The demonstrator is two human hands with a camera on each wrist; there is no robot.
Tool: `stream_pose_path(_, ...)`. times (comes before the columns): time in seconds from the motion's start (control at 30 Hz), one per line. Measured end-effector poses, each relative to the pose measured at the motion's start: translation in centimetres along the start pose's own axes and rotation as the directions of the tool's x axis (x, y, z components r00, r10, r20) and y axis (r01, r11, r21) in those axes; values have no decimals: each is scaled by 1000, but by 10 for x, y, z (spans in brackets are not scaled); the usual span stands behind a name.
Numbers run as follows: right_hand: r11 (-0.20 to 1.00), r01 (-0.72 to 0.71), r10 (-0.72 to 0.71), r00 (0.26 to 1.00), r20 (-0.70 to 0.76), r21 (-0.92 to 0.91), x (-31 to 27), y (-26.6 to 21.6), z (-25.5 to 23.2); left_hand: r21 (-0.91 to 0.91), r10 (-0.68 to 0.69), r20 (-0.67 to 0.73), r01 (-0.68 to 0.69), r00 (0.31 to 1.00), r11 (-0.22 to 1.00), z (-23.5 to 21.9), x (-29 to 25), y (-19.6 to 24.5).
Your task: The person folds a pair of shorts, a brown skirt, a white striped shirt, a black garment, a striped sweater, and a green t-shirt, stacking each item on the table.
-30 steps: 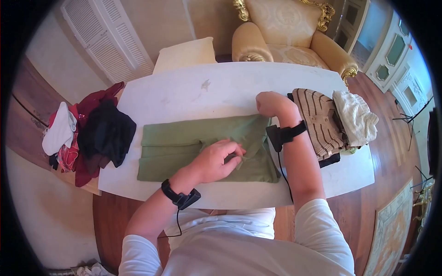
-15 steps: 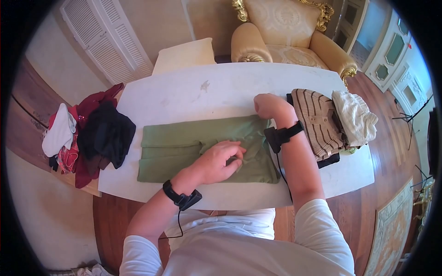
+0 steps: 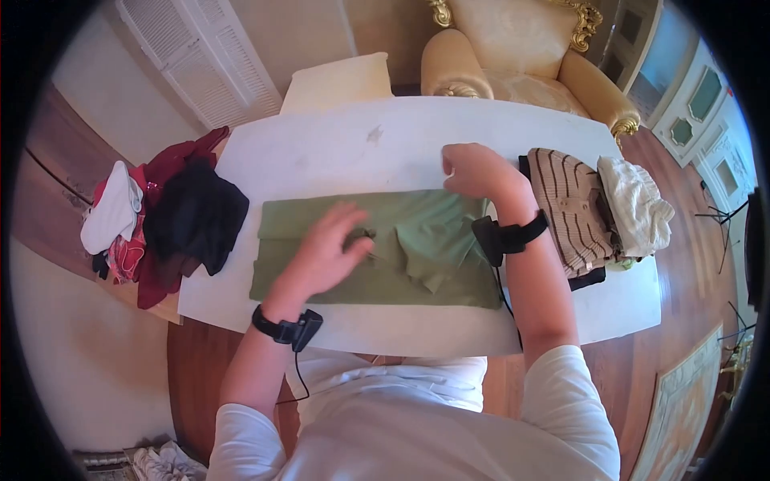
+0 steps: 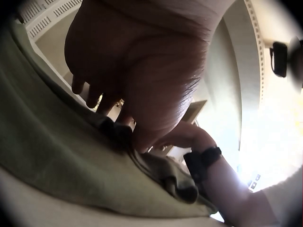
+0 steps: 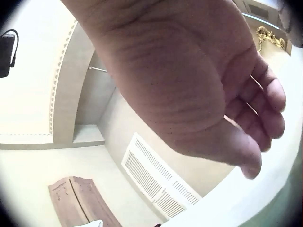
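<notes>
A green garment [image 3: 377, 280] lies flat and long on the white table, with a rumpled, folded part [image 3: 433, 244] toward its right end. Over its left half is my left hand [image 3: 321, 252], fingers spread and loosely bent, nothing seen in its grasp. In the left wrist view the left hand's fingertips [image 4: 106, 104] point down at the green cloth [image 4: 61, 142]; whether they touch it is unclear. My right hand [image 3: 481, 170] hovers by the garment's upper right corner. The right wrist view shows the right hand's fingers [image 5: 258, 101] loosely curled around nothing.
Dark red, black and white clothes [image 3: 196, 212] are heaped at the left. On the right sit a striped brown knit [image 3: 565, 208] and a cream garment [image 3: 634, 204]. A gold armchair [image 3: 513, 40] stands beyond the table [image 3: 321, 152].
My left hand has drawn back leftward from the garment's middle, uncovering the rumpled part. My right hand remains near the upper right corner. The head view has shifted slightly.
</notes>
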State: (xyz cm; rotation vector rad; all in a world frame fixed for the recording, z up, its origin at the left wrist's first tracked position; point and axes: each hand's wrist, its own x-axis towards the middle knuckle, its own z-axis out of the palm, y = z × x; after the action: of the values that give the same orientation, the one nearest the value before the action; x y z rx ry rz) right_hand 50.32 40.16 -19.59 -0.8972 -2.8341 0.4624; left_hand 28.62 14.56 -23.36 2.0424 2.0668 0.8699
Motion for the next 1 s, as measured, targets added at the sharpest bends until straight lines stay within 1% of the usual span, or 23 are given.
stream_pose_path(0.03, 996, 73, -76, 994, 75, 49, -5, -14, -8, -71, -76, -54, 73, 996, 995, -8, -3, -6)
stream_pose_path(0.07, 985, 138, -152, 978, 146, 104, -9, -26, -8, -48, -135, -73, 132, 988, 990, -20, -7, -14)
stream_pose_path(0.1, 976, 188, -205, 964, 170, 114, -12, -34, 0, -26, -191, -94, 189, 977, 982, -32, -12, -26)
stream_pose_path(0.17, 946, 294, -317, 924, 213, 134, -16, -54, 16, 76, -217, -178, 234, 960, 969, -45, -31, -54)
stream_pose_path(0.2, 958, 261, -285, 895, 342, 116, -17, -70, 17, 99, -239, -217, 265, 946, 959, -52, -41, -64)
stream_pose_path(0.23, 968, 230, -248, 849, 466, 97, -19, -90, 14, 122, -260, -255, 298, 931, 947, -58, -52, -72)
stream_pose_path(0.27, 977, 203, -206, 786, 582, 72, -22, -102, 15, 141, -282, -292, 333, 914, 932, -62, -64, -79)
stream_pose_path(0.37, 949, 315, -267, 823, 502, -12, -28, -109, 39, 22, -450, -360, 489, 818, 872, -73, -97, -100)
stream_pose_path(0.4, 944, 329, -285, 817, 502, 1, -27, -108, 44, 17, -461, -391, 507, 796, 862, -72, -108, -108)
stream_pose_path(0.47, 937, 350, -312, 805, 505, 21, -27, -104, 48, 42, -528, -377, 584, 761, 811, -77, -123, -105)
stream_pose_path(0.5, 927, 365, -361, 803, 475, 87, -29, -101, 44, 50, -561, -368, 619, 741, 784, -79, -129, -103)
stream_pose_path(0.57, 898, 387, -439, 800, 408, 209, -37, -98, 18, 73, -613, -323, 665, 721, 744, -81, -140, -110)
stream_pose_path(0.63, 878, 373, -452, 852, 265, 300, -45, -90, -15, 80, -676, -260, 713, 690, 697, -80, -144, -114)
stream_pose_path(0.67, 862, 371, -452, 872, 189, 346, -49, -85, -31, 89, -693, -251, 729, 676, 679, -81, -141, -106)
stream_pose_path(0.77, 866, 300, -357, 931, 75, 401, -64, -67, -61, 103, -698, -194, 722, 689, 684, -81, -133, -97)
stream_pose_path(0.8, 883, 284, -337, 938, 82, 375, -66, -60, -63, 119, -679, -190, 703, 709, 701, -81, -129, -91)
stream_pose_path(0.87, 901, 275, -318, 945, 78, 336, -65, -52, -63, 111, -674, -150, 690, 723, 715, -74, -120, -97)
stream_pose_path(0.93, 918, 326, -353, 931, 91, 228, -60, -48, -46, 142, -673, -181, 696, 717, 704, -73, -115, -109)
stream_pose_path(0.97, 917, 356, -376, 922, 90, 180, -54, -57, -35, 173, -668, -206, 698, 715, 695, -72, -109, -110)
stream_pose_path(1.0, 937, 277, -324, 915, 239, 211, -51, -71, -30, 203, -671, -213, 704, 710, 681, -75, -101, -104)
